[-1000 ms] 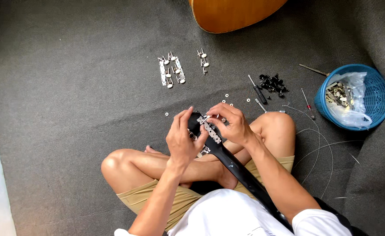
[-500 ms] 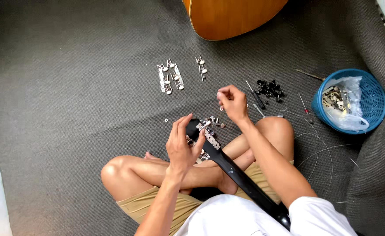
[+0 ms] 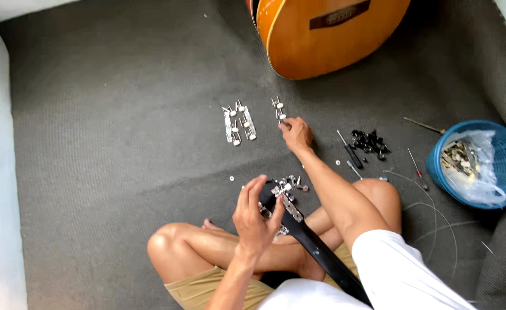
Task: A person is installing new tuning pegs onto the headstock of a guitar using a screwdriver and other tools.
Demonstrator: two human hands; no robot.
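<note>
**On the grey carpet floor: neck steadied, far part reached**

Across the grey carpet floor (image 3: 121, 115), an orange acoustic guitar body (image 3: 327, 34) lies at the far edge and a blue plastic basket (image 3: 503, 152) sits right. The black guitar neck (image 3: 310, 241) rests over crossed legs, where it is steadied. The left hand (image 3: 256, 215) curls loosely about its headstock, fingers half open. The right hand (image 3: 296, 133) stretches out, fingertips pinched on a small silver tuning peg strip (image 3: 279, 112); similar strips (image 3: 238, 121) lie just left.

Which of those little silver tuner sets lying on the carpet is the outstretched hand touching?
The small separate set, nearest the guitar body. The right hand touches it; the two longer strips lie apart, further left.
</note>
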